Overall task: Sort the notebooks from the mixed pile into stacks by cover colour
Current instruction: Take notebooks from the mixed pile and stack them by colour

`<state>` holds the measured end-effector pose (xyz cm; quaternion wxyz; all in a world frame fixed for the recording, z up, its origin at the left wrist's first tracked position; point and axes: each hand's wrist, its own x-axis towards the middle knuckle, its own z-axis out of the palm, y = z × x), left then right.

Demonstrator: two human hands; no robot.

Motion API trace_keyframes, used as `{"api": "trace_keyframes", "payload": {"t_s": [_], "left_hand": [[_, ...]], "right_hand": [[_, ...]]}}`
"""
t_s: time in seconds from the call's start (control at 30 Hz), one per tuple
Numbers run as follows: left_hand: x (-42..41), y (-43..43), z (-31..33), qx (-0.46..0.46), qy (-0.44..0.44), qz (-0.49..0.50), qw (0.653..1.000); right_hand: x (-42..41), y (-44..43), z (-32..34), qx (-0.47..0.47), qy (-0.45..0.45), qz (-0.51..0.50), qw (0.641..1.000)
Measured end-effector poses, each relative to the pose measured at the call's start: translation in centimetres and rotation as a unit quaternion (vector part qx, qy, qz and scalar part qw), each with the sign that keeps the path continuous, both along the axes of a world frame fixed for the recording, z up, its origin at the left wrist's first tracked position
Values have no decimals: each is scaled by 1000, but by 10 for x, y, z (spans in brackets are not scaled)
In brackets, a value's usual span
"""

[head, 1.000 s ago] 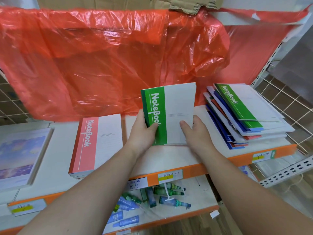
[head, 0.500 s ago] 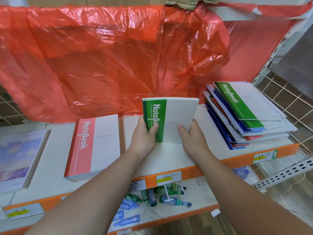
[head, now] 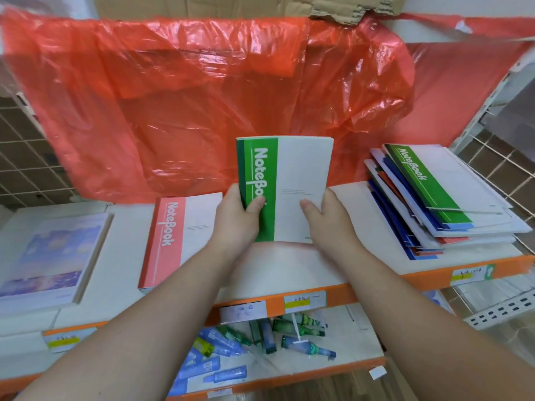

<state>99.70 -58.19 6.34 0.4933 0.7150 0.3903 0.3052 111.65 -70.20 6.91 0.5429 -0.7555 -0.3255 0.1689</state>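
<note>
Both hands (head: 285, 221) hold green notebook (head: 285, 186) upright (left grip (head: 237, 218) pinching spine).

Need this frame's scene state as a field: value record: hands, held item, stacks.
left hand: grips green notebook at its green strip, thumb on front
right hand: grips same notebook's lower right edge
green notebook: tilted up over shelf, between the stacks
red stack: on shelf, left of hands
mixed pile: on shelf, right; green cover on top, blue and red below

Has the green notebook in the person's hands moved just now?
Yes. The green notebook has tipped up: its top edge now stands higher above the pink stack than half a second ago.
</note>
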Motion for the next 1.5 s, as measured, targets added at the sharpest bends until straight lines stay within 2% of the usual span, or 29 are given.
{"api": "trace_keyframes", "payload": {"t_s": [0.2,0.33,0.47,0.6,0.73,0.97,1.5], "left_hand": [[-67,34,22,-8,-11,90,996],[-106,53,18,-38,27,135,990],[-131,68,8,-50,96,145,983],[-140,76,5,10,214,131,968],[-141,80,-1,53,271,120,954],[-139,84,-15,93,313,111,939],[-137,81,-21,78,344,108,930]], "right_hand": [[-42,52,13,-13,0,72,997],[-67,80,5,-88,27,103,990],[-84,99,-5,-157,16,120,980],[-96,110,-10,-212,-20,149,966],[-102,114,-13,-264,-61,137,953],[-102,116,-23,-294,-115,114,942],[-104,113,-26,-320,-124,122,931]]}}
